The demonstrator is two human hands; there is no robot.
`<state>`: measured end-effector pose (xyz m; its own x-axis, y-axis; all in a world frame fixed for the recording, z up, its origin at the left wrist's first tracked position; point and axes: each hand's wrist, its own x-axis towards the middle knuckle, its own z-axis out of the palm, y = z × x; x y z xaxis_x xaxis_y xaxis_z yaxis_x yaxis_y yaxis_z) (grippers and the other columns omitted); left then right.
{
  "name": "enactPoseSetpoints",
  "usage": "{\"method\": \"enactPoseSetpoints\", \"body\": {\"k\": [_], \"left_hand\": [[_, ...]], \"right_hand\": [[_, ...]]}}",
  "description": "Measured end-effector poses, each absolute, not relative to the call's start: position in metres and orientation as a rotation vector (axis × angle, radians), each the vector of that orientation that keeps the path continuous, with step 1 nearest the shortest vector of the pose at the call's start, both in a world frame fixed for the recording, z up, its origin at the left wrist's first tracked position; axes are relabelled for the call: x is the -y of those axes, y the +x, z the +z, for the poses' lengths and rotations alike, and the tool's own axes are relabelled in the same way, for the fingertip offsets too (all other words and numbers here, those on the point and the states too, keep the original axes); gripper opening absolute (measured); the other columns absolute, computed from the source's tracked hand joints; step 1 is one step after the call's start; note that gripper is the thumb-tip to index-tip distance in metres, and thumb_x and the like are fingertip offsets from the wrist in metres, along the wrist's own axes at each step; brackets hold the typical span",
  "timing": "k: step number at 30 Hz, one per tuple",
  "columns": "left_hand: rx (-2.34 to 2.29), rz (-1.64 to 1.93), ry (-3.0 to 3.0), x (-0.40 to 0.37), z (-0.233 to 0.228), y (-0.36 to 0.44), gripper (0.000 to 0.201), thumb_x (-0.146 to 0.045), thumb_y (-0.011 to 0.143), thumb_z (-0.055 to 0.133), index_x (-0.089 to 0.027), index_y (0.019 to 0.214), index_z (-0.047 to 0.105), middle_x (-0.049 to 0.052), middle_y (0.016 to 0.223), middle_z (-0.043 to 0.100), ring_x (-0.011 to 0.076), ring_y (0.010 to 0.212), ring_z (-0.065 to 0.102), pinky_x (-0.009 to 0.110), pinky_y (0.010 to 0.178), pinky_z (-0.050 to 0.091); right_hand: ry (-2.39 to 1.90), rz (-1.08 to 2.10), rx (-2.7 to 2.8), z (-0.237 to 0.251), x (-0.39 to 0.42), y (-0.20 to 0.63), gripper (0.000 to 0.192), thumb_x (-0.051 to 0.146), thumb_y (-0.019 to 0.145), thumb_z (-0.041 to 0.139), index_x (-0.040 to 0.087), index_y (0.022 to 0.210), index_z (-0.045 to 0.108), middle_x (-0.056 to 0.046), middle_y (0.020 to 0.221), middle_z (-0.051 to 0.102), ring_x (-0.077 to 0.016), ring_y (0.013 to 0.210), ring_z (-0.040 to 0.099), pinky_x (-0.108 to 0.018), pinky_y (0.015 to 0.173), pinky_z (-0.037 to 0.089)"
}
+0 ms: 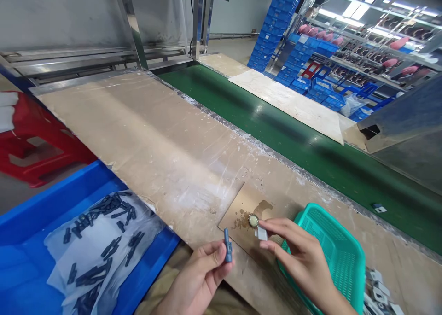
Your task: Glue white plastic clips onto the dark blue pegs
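Left hand (pixel 198 278): at the near edge of the workbench (pixel 155 140), thumb and fingers pinched narrow on a small dark blue part (pixel 227 246), held upright.

Right hand (pixel 304 259): just beside it, fingertips closed on a small white piece (pixel 262 233), over a thin board (pixel 248 259) laid on the bench's near edge.

Bottle cap (pixel 253 220): on the board, touching a brown stain (likely glue or oil; cannot tell), just beyond the right fingertips.

Handling note: the two parts look meant to join; keeping the blue part upright and steady while the white piece is brought square to it should serve best, clear of the stain.

Surroundings: blue bin (pixel 41 213) of matching dark parts on a plastic sheet at left; green basket (pixel 331 241) under the right wrist; green conveyor belt (pixel 311 154) along the bench's far edge; red stool (pixel 31 144). The basket crowds the right hand.
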<state>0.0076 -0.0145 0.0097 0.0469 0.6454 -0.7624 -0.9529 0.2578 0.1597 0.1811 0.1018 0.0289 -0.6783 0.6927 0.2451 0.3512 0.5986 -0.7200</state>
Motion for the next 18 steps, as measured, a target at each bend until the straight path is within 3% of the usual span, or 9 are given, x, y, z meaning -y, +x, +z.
{"method": "enactPoseSetpoints", "body": {"k": [7,18], "left_hand": [[-0.839,1.234,-0.446,0.004,0.013,0.022,0.007,-0.006,0.062,0.075,-0.008,0.067,0.07,0.005,0.067,0.069,0.0095,0.057,0.063,0.013,0.054,0.053],[-0.809,1.248,-0.156,0.001,0.013,0.025,0.013,-0.02,0.06,0.081,-0.014,0.067,0.072,0.003,0.069,0.071,0.0099,0.066,0.065,0.012,0.056,0.053]], "right_hand": [[-0.653,0.989,2.214,0.047,-0.077,0.175,0.04,0.017,0.078,0.071,0.029,0.116,0.063,-0.004,0.094,0.068,-0.0171,0.082,0.065,-0.024,0.068,0.056],[-0.672,1.017,2.194,0.04,-0.076,0.173,0.04,0.015,0.077,0.072,0.029,0.114,0.065,-0.003,0.092,0.07,-0.0164,0.081,0.067,-0.023,0.068,0.058]]}}
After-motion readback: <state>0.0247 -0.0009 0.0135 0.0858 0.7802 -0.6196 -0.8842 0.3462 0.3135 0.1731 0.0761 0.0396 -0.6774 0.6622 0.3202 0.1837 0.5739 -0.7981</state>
